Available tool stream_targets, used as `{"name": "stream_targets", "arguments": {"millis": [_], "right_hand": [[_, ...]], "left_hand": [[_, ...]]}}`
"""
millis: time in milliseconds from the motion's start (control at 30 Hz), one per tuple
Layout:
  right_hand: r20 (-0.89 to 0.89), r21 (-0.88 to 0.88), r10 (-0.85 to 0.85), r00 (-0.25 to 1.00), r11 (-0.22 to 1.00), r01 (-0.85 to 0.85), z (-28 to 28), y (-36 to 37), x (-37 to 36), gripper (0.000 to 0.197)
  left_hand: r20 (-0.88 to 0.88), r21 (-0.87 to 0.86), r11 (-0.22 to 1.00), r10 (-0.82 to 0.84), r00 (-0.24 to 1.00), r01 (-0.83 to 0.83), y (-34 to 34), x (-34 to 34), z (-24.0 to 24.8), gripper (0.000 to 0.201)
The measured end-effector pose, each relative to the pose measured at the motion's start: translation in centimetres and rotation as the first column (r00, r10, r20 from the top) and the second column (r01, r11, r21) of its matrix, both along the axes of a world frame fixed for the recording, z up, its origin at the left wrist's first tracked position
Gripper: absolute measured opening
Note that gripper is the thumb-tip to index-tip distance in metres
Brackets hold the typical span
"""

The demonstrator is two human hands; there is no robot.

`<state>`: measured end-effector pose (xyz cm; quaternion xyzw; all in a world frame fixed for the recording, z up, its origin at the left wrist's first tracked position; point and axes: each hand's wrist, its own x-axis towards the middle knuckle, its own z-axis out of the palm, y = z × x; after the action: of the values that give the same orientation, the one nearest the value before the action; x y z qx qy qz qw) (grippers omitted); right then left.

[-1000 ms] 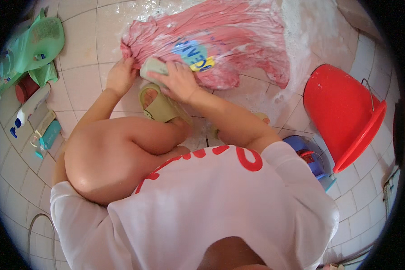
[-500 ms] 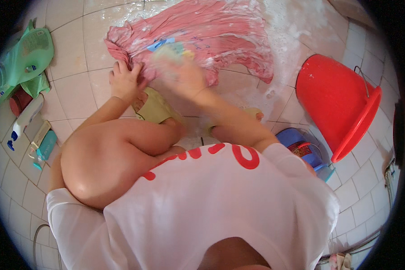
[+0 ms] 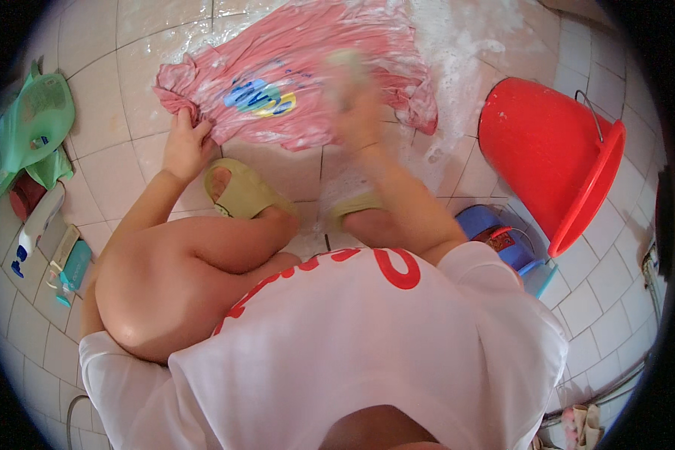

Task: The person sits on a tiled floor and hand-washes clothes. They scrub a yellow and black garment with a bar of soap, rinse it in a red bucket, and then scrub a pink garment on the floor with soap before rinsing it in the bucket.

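Note:
A wet, soapy pink shirt (image 3: 307, 45) with a blue and yellow print lies spread and wrinkled over the floor tiles. My left hand (image 3: 188, 144) grips its near left corner, fingers closed on the bunched cloth. Over the right part of the shirt my right hand (image 3: 358, 112) is smeared by motion. It is wrapped round a pale scrub brush (image 3: 348, 66), whose shape is blurred; the underside against the cloth is hidden.
White foam (image 3: 457, 67) covers tiles right of the shirt. A red bucket (image 3: 540, 150) lies tilted at right, near a blue container (image 3: 495, 232). Green bottles or bags (image 3: 41, 120) and a white bottle (image 3: 41, 217) stand at left. My slippered feet (image 3: 244, 191) are just below the shirt.
My right hand has swept right and away from the print with the brush, uncovering the print. My left hand has closed more tightly on the shirt's corner. The whole view has shifted slightly.

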<state>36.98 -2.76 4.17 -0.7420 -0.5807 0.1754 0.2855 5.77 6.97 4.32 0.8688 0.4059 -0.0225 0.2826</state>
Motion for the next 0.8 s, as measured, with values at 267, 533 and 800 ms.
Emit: {"name": "stream_targets", "arguments": {"millis": [267,533,800], "right_hand": [[0.237,-0.440,0.188,0.953,0.896,-0.067,0.5,-3.4,7.1,0.054],[-0.029,-0.084,0.123,0.992,0.989,-0.125,0.6,-0.5,-1.1,0.061],[0.166,-0.581,0.290,0.942,0.801,-0.144,-1.0,6.4,5.1,0.047]], "left_hand": [[0.127,-0.122,0.991,-0.031,0.991,0.047,0.1,-4.4,-0.5,0.027],[-0.079,-0.034,0.997,0.063,0.995,-0.066,-0.6,0.7,1.0,0.023],[-0.005,-0.152,0.988,-0.024,1.000,0.023,-2.3,-2.7,-0.2,0.020]]}}
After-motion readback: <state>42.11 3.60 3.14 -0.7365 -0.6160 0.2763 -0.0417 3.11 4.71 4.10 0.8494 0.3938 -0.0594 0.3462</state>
